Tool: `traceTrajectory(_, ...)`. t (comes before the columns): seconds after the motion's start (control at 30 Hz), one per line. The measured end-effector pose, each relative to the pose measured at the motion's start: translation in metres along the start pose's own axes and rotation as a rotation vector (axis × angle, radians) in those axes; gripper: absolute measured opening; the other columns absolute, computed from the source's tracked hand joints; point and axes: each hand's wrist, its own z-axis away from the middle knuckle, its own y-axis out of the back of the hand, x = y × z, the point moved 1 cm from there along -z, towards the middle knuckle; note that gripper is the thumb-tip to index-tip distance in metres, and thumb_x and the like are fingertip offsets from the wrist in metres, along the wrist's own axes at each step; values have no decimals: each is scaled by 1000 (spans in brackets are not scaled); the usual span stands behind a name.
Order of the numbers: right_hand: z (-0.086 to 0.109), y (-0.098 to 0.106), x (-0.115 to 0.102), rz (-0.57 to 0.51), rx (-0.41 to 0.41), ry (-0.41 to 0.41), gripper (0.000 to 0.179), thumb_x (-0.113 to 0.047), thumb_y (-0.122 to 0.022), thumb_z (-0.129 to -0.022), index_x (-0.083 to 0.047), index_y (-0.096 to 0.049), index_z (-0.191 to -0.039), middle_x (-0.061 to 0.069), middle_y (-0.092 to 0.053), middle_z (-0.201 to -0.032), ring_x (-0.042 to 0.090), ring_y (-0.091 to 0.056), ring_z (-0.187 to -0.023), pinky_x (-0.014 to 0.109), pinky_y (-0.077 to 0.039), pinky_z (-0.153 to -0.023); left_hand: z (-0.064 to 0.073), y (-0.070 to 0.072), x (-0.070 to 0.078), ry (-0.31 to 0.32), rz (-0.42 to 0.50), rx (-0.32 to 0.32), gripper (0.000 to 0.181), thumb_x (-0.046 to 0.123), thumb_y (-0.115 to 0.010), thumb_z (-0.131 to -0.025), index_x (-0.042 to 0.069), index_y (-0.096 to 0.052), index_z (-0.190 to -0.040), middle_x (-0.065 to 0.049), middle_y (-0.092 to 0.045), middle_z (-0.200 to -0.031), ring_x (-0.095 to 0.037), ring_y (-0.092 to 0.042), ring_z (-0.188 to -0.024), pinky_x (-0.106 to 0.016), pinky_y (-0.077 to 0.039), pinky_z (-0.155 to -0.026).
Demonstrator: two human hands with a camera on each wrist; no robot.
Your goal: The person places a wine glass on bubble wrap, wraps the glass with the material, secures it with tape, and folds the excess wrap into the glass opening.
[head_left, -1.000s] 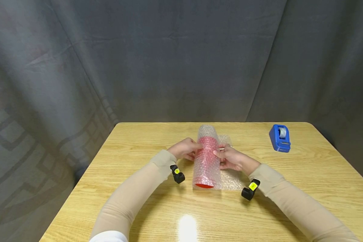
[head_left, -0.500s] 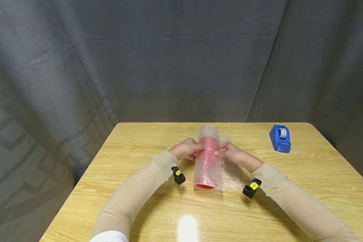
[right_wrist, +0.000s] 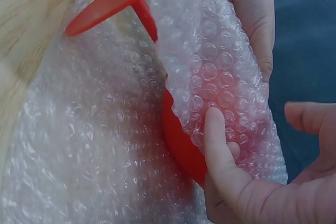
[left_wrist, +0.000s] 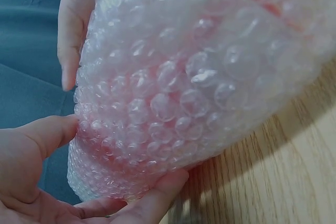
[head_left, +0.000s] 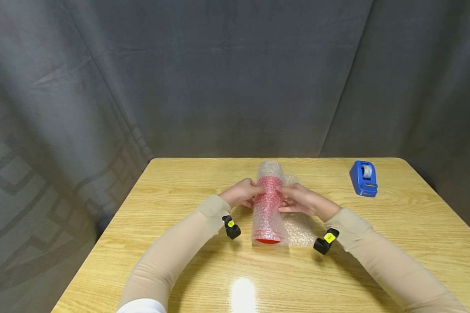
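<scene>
A blue tape dispenser point(head_left: 363, 179) stands far right on the table point(head_left: 317, 282). Mid-table, bubble wrap point(head_left: 299, 230) trailing rightward clouds a red object point(head_left: 268, 241) to pink; the left hand point(head_left: 240, 192) grips the wrap, the right hand point(head_left: 303, 201) touches it, fingers parted.

A hand could pass above the tabletop point(head_left: 329, 174) between the right hand point(head_left: 303, 201) and the tape dispenser point(head_left: 363, 181), but the bubble-wrapped bundle point(head_left: 269, 213) blocks the gap toward the left hand point(head_left: 240, 193), and a curtain point(head_left: 235, 87) hangs behind.
</scene>
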Motion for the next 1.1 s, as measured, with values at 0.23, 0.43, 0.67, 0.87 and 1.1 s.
traceTrajectory(0.23, -2, -2, 1, 0, -7, 5, 19, -16, -54, -98, 2, -49, -103, 5, -55, -82, 11, -57, -71, 27, -58, -77, 2, 0, 1, -5, -2, 9, 24, 24, -60, -95, 3, -51, -93, -6, -54, -84, -17, -56, -73, -30, -56, -66)
traceTrajectory(0.43, -3, -3, 4, 9, -1, 18, 34, -12, -53, -98, 7, -34, -119, 7, -55, -86, 11, -60, -69, 25, -58, -74, -1, 3, -3, 7, 54, -12, 33, 28, -59, -96, -3, -53, -106, -10, -60, -90, -19, -60, -77, -35, -59, -74)
traceTrajectory(0.67, -3, -4, 3, 1, 18, 1, 41, -11, -51, -99, 6, -24, -124, 9, -50, -91, 13, -58, -70, 24, -58, -74, -10, 8, -10, 50, 183, -61, 38, 25, -51, -98, -4, -51, -122, -16, -64, -101, -22, -64, -84, -37, -58, -82)
traceTrajectory(0.87, -3, -6, 3, -18, 7, 8, 36, -9, -51, -98, 6, -28, -122, 8, -52, -89, 13, -59, -70, 25, -59, -74, -11, 8, -12, 60, 171, -61, 37, 21, -50, -99, -6, -52, -125, -11, -63, -97, -18, -62, -79, -33, -58, -77)
traceTrajectory(1.1, -5, -9, 6, -52, 23, 14, 36, -8, -51, -98, 5, -27, -121, 9, -50, -91, 14, -57, -72, 26, -59, -75, -8, 10, -11, 54, 143, -50, 37, 18, -50, -98, -6, -50, -125, -8, -61, -92, -16, -60, -75, -30, -57, -72)
